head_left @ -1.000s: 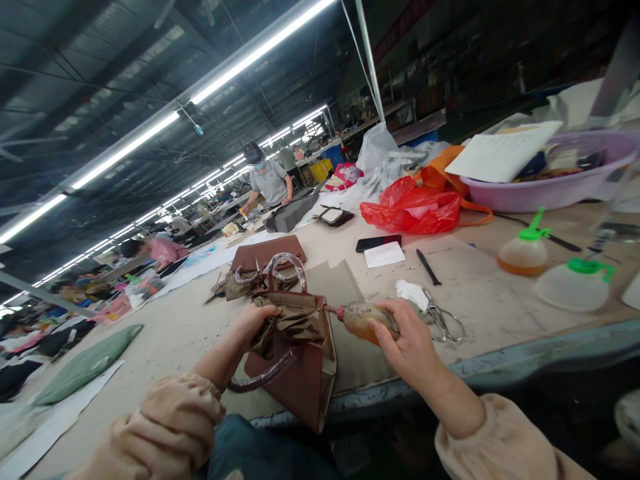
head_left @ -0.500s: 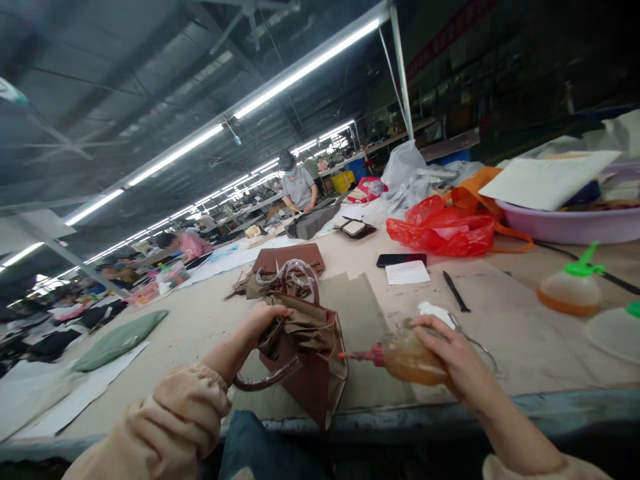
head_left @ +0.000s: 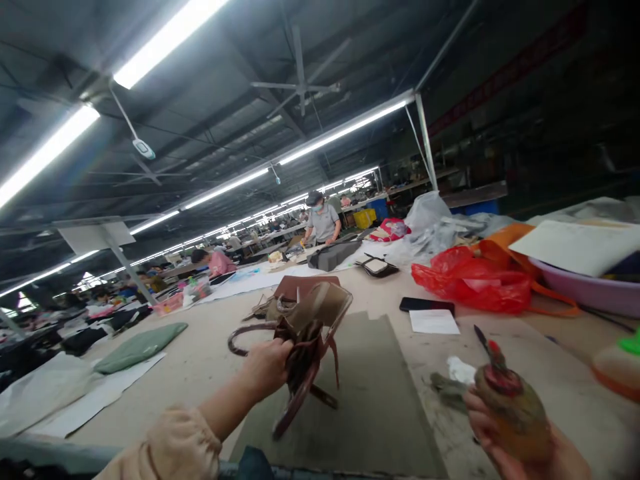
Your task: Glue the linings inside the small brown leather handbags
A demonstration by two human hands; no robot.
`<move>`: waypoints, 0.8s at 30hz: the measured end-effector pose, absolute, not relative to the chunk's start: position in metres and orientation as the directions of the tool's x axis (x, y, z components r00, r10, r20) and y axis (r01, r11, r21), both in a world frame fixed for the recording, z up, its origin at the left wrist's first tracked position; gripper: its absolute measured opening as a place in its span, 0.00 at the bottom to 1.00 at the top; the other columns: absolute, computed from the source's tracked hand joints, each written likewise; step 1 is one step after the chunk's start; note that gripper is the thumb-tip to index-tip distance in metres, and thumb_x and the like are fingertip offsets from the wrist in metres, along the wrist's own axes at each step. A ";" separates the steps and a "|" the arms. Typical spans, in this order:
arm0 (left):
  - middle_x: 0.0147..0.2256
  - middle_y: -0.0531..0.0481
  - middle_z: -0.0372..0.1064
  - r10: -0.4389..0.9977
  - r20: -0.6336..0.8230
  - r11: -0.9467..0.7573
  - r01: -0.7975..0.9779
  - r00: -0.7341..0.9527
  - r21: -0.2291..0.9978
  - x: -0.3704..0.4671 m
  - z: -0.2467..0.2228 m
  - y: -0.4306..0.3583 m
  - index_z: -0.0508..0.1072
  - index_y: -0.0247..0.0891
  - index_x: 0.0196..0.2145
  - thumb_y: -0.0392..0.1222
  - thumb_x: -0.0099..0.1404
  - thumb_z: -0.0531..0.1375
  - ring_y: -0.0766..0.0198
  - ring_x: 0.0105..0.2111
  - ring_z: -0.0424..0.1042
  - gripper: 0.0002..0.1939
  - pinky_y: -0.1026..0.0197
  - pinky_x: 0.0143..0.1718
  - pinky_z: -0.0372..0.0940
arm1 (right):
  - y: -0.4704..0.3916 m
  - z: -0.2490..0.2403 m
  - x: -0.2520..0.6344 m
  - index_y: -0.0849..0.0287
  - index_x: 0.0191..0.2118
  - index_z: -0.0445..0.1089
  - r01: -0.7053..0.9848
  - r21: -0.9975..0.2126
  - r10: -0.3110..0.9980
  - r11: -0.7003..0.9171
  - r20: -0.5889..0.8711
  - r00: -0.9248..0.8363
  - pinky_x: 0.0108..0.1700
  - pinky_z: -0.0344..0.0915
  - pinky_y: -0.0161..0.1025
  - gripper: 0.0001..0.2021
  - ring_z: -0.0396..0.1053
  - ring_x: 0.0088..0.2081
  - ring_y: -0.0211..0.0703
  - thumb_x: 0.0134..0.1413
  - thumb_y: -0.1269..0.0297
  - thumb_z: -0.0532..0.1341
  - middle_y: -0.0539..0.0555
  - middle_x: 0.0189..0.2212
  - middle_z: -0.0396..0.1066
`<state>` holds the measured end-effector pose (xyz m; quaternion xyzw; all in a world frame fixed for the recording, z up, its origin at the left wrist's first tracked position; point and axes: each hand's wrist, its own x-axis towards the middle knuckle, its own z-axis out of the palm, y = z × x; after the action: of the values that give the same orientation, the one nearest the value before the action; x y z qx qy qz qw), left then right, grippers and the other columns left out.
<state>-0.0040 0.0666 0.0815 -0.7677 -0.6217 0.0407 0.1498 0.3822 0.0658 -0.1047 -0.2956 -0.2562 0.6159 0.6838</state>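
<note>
My left hand [head_left: 267, 365] is closed on the bunched dark lining of a brown handbag [head_left: 316, 308]. The bag is tipped over, its pale-edged side facing up, with one handle looping out to the left and another hanging toward the table. In my right hand [head_left: 483, 423] is a squeeze bottle [head_left: 517, 417] of amber liquid, its red nozzle pointing up. The bottle is held apart from the bag. Beneath the bag lies a grey-green mat [head_left: 380, 393].
A black phone [head_left: 417, 305] and white paper [head_left: 434, 322] lie beyond the mat, near a red plastic bag [head_left: 473, 283]. At right is a green-capped bottle [head_left: 617, 367]. A green pouch [head_left: 140, 348] rests at left. A co-worker [head_left: 321, 223] stands across the table.
My left hand has turned the handbag over from standing upright. My right hand has drawn the bottle right, away from the bag, and its nozzle now points up. The view has tilted upward.
</note>
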 end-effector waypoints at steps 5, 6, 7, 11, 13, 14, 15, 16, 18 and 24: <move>0.34 0.39 0.76 0.940 -0.004 -0.318 0.872 0.342 -0.372 -0.005 0.034 0.055 0.76 0.37 0.38 0.34 0.62 0.54 0.48 0.36 0.76 0.11 0.53 0.34 0.66 | 0.054 -0.081 0.373 0.54 0.31 0.78 -0.877 -0.465 0.933 -0.124 -0.356 0.058 0.17 0.64 0.37 0.15 0.70 0.23 0.45 0.46 0.48 0.62 0.60 0.29 0.76; 0.34 0.39 0.76 0.933 -0.014 -0.337 0.863 0.359 -0.376 -0.004 0.024 0.051 0.76 0.37 0.38 0.33 0.62 0.55 0.48 0.36 0.76 0.11 0.53 0.35 0.66 | 0.053 -0.079 0.372 0.54 0.32 0.77 -0.889 -0.446 0.930 -0.108 -0.361 0.068 0.18 0.64 0.37 0.14 0.70 0.24 0.45 0.46 0.50 0.62 0.59 0.29 0.76; 0.33 0.40 0.76 0.926 -0.019 -0.357 0.856 0.378 -0.374 -0.002 0.015 0.047 0.76 0.38 0.38 0.32 0.62 0.55 0.49 0.35 0.76 0.12 0.53 0.35 0.67 | 0.053 -0.076 0.371 0.55 0.33 0.77 -0.897 -0.432 0.923 -0.095 -0.376 0.084 0.19 0.65 0.37 0.14 0.70 0.25 0.45 0.46 0.51 0.63 0.58 0.29 0.76; 0.34 0.41 0.76 0.875 -0.020 -0.466 0.828 0.484 -0.312 0.004 -0.014 0.030 0.76 0.37 0.39 0.27 0.62 0.54 0.52 0.37 0.75 0.14 0.54 0.38 0.68 | 0.056 -0.071 0.367 0.54 0.33 0.74 -0.897 -0.441 0.817 0.020 -0.510 0.269 0.24 0.69 0.37 0.08 0.72 0.26 0.42 0.53 0.57 0.61 0.52 0.29 0.76; 0.36 0.42 0.76 0.844 -0.041 -0.525 0.810 0.534 -0.261 0.008 -0.022 0.023 0.76 0.37 0.40 0.26 0.62 0.54 0.53 0.40 0.75 0.15 0.55 0.42 0.68 | 0.060 -0.072 0.364 0.54 0.32 0.73 -0.890 -0.451 0.757 0.071 -0.557 0.343 0.26 0.70 0.37 0.08 0.72 0.27 0.40 0.58 0.59 0.59 0.48 0.28 0.76; 0.37 0.42 0.76 0.833 -0.061 -0.547 0.803 0.549 -0.237 0.010 -0.023 0.021 0.76 0.37 0.41 0.25 0.62 0.53 0.54 0.41 0.74 0.16 0.55 0.43 0.67 | 0.062 -0.074 0.362 0.54 0.31 0.73 -0.889 -0.451 0.741 0.073 -0.573 0.351 0.27 0.70 0.36 0.09 0.72 0.27 0.39 0.60 0.60 0.57 0.47 0.28 0.76; 0.38 0.42 0.76 0.826 -0.084 -0.561 0.798 0.558 -0.218 0.013 -0.024 0.019 0.76 0.37 0.41 0.25 0.62 0.53 0.54 0.42 0.74 0.16 0.55 0.45 0.67 | 0.064 -0.077 0.359 0.54 0.31 0.73 -0.892 -0.449 0.736 0.058 -0.585 0.342 0.26 0.70 0.35 0.11 0.72 0.26 0.38 0.61 0.61 0.56 0.47 0.28 0.75; 0.39 0.42 0.76 0.821 -0.106 -0.570 0.797 0.561 -0.202 0.016 -0.024 0.018 0.76 0.37 0.42 0.26 0.63 0.53 0.55 0.43 0.74 0.16 0.55 0.46 0.67 | 0.066 -0.081 0.357 0.54 0.32 0.73 -0.893 -0.449 0.738 0.039 -0.590 0.329 0.26 0.69 0.34 0.11 0.71 0.25 0.37 0.62 0.61 0.55 0.46 0.27 0.75; 0.42 0.41 0.75 0.809 -0.151 -0.587 0.791 0.568 -0.171 0.023 -0.024 0.015 0.75 0.36 0.44 0.26 0.64 0.53 0.54 0.44 0.73 0.16 0.55 0.47 0.66 | 0.070 -0.090 0.352 0.55 0.33 0.73 -0.888 -0.459 0.753 0.022 -0.577 0.317 0.24 0.68 0.33 0.10 0.70 0.24 0.36 0.61 0.59 0.57 0.46 0.26 0.75; 0.44 0.40 0.76 0.783 -0.248 -0.611 0.781 0.571 -0.128 0.036 -0.034 0.014 0.75 0.34 0.48 0.20 0.59 0.49 0.51 0.46 0.74 0.25 0.54 0.48 0.66 | 0.076 -0.109 0.358 0.55 0.37 0.71 -0.678 -0.723 0.838 0.133 -0.283 0.466 0.29 0.70 0.35 0.19 0.73 0.30 0.39 0.46 0.46 0.66 0.48 0.30 0.76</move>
<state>0.0357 0.0142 -0.0343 -0.8863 -0.4411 0.1411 0.0021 0.3580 0.0764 -0.1087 -0.4191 -0.0954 0.5080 0.7464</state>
